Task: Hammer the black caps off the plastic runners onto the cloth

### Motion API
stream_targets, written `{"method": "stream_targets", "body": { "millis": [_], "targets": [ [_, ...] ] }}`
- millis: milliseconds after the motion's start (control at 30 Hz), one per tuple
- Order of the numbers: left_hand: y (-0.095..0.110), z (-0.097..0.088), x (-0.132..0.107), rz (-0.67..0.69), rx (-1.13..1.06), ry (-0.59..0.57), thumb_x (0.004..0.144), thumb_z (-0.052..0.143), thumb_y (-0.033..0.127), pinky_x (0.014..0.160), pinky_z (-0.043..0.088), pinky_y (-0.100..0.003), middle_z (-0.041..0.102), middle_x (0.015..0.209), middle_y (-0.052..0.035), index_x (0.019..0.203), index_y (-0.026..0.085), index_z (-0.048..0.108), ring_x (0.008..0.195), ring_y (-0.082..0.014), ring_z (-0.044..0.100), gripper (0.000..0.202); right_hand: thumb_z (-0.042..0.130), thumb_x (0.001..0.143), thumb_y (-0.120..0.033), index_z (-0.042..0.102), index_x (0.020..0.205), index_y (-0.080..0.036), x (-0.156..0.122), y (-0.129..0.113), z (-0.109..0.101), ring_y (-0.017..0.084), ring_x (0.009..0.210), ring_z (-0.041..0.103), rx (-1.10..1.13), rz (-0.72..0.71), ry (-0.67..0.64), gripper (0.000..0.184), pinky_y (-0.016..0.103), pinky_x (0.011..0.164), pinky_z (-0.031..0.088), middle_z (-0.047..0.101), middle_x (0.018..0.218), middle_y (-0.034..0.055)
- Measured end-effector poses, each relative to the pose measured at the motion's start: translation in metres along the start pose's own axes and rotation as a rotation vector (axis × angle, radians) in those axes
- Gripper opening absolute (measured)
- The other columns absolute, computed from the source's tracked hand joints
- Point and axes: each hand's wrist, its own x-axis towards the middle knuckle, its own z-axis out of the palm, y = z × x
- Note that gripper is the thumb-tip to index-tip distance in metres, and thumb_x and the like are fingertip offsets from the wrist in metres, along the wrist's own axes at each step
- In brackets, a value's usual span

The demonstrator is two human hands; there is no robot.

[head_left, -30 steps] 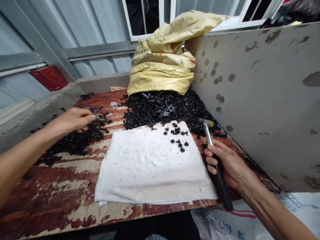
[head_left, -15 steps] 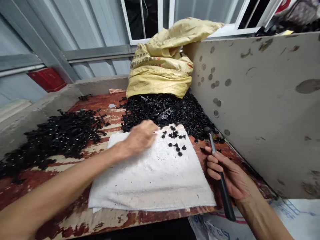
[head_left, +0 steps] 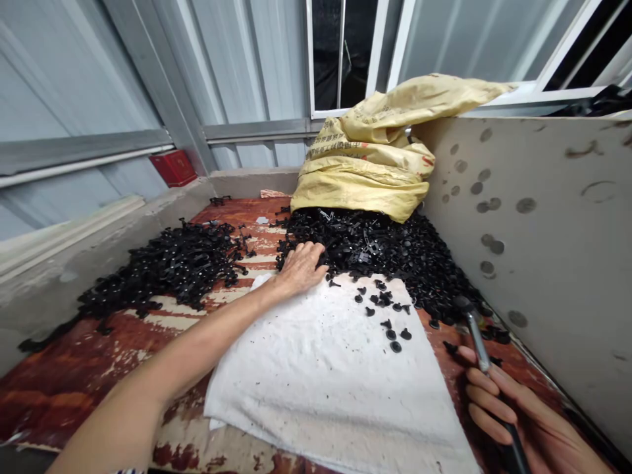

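Observation:
My left hand (head_left: pixel 302 266) reaches over the far edge of a white cloth (head_left: pixel 336 375) into a big heap of small black plastic parts (head_left: pixel 390 247). Its fingers curl down into the heap, and what they grip is hidden. My right hand (head_left: pixel 513 415) is at the lower right, wrapped round the dark handle of a small hammer (head_left: pixel 478 342) whose head points up beside the heap. Several loose black parts (head_left: pixel 382 309) lie on the cloth.
A second heap of black parts (head_left: pixel 172 263) covers the left of the worn red table (head_left: pixel 74 375). A yellow sack (head_left: pixel 380 158) slumps at the back. A stained grey board (head_left: pixel 543 230) walls the right side, and a concrete ledge (head_left: pixel 74 250) runs along the left.
My left hand has moved from the left heap across the cloth to the big heap at the back. The view has shifted left and up. The hammer stays in my right hand.

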Motion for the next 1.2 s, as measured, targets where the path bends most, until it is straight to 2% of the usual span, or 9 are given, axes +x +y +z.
{"method": "stream_targets", "body": {
  "millis": [167,367,600,667,767,833,900,1100,1200],
  "targets": [
    [-0.024,-0.001,0.006,-0.140,-0.129,-0.052,0.079,0.046,0.014,0.084,0.045,-0.034,0.063,0.106,-0.0094,0.113,0.018,0.051,0.098,-0.0230,0.058,0.035,0.080,0.048,-0.009,0.062,0.094,-0.020,-0.003,0.004,0.008,0.003,0.035,0.037,0.057,0.021,0.068,0.051,0.012,0.026,0.038,0.040,0.054,-0.0101],
    [-0.002,-0.001,0.017,-0.139,0.007,0.003,0.085,0.047,0.027,0.091,0.043,-0.040,0.064,0.115,-0.0149,0.115,0.015,0.053,0.112,-0.0301,0.055,0.033,0.082,0.046,-0.008,0.062,0.097,-0.020,-0.003,0.008,0.008,0.002,0.036,0.039,0.059,0.019,0.056,0.057,0.011,0.028,0.039,0.041,0.054,-0.0106],
    [0.001,-0.028,0.018,-0.175,0.001,0.088,0.086,0.038,0.013,0.081,0.045,-0.038,0.067,0.101,-0.0180,0.110,0.013,0.056,0.099,-0.0291,0.063,0.030,0.087,0.052,-0.010,0.060,0.075,-0.016,0.003,0.001,-0.008,-0.001,0.035,0.036,-0.020,-0.078,-0.134,0.036,0.008,0.028,0.035,0.039,0.055,-0.0109],
    [0.005,-0.037,0.005,-0.132,-0.179,0.133,0.085,0.043,0.015,0.076,0.046,-0.034,0.068,0.094,-0.0126,0.102,0.016,0.057,0.092,-0.0247,0.064,0.022,0.086,0.060,-0.017,0.057,0.067,-0.017,0.003,0.000,-0.011,-0.002,0.033,0.030,-0.087,-0.126,-0.220,0.031,0.007,0.027,0.033,0.036,0.054,-0.0114],
    [0.025,-0.039,-0.024,-0.063,-0.711,-0.182,0.080,0.050,0.015,0.058,0.045,-0.025,0.065,0.081,-0.0043,0.091,0.018,0.055,0.067,-0.0141,0.060,0.012,0.084,0.066,-0.026,0.062,0.073,-0.018,0.002,0.001,-0.013,-0.002,0.032,0.022,-0.198,-0.192,-0.315,0.024,0.007,0.027,0.030,0.037,0.053,-0.0114],
    [0.044,-0.033,-0.042,-0.137,-1.040,-0.498,0.077,0.052,0.016,0.048,0.043,-0.022,0.064,0.080,-0.0028,0.091,0.016,0.054,0.057,-0.0103,0.055,0.015,0.084,0.066,-0.028,0.066,0.081,-0.019,0.002,0.003,-0.014,-0.002,0.033,0.019,-0.250,-0.199,-0.332,0.025,0.008,0.026,0.029,0.040,0.053,-0.0110],
    [0.063,-0.024,-0.056,-0.224,-1.232,-0.677,0.072,0.054,0.013,0.042,0.043,-0.020,0.062,0.081,-0.0022,0.090,0.014,0.054,0.054,-0.0083,0.053,0.018,0.084,0.066,-0.029,0.067,0.082,-0.019,0.002,0.004,-0.014,-0.001,0.033,0.020,-0.275,-0.187,-0.334,0.025,0.008,0.026,0.030,0.042,0.052,-0.0103],
    [0.086,-0.004,-0.063,-0.363,-1.370,-0.761,0.075,0.058,0.017,0.031,0.032,-0.014,0.060,0.073,0.0003,0.078,0.016,0.053,0.046,-0.0048,0.047,0.006,0.085,0.066,-0.028,0.069,0.082,-0.019,0.001,0.003,-0.016,-0.001,0.033,0.024,-0.238,-0.188,-0.333,0.024,0.008,0.027,0.032,0.046,0.052,-0.0093],
    [0.086,-0.002,-0.062,-0.374,-1.322,-0.741,0.083,0.057,0.026,0.030,0.031,-0.014,0.055,0.059,0.0032,0.070,0.016,0.053,0.038,-0.0039,0.043,0.017,0.082,0.069,-0.026,0.068,0.082,-0.019,0.003,0.002,-0.018,-0.001,0.033,0.025,-0.224,-0.193,-0.338,0.021,0.008,0.027,0.033,0.045,0.052,-0.0096]
  ]
}}
